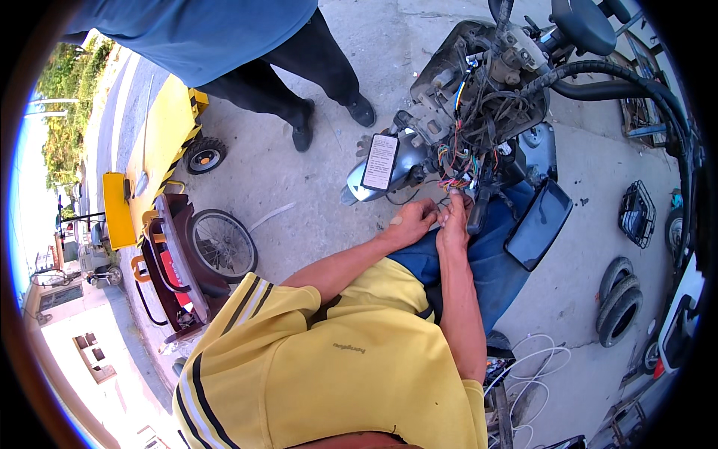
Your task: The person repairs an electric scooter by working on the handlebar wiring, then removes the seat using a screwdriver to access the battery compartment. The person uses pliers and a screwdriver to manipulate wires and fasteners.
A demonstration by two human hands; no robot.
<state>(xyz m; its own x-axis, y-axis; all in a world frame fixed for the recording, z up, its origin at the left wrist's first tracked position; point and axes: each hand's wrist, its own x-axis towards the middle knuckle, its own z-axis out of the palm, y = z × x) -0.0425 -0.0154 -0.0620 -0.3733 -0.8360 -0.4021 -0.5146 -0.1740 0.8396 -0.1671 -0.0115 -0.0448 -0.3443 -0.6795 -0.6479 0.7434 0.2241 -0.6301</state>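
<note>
Coloured wires [456, 182] bunch up right at the hands, at 12 o'clock from the right hand [454, 215] and 1 o'clock from the left hand [416, 221], so the right is nearer. Their long way runs from 12 down to 6. The right hand looks pinched on the wire ends; the left has bent fingers, but I can't see if it grips anything. Close by, a black box [380, 162] sits at 10 o'clock, a dark shiny panel [538, 224] at 3. Farther off, old tires [621, 310] lie at 4.

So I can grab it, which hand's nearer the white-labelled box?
Left. Your left hand is lower right of the box in view; your right hand farther right, by coloured wires.
</note>
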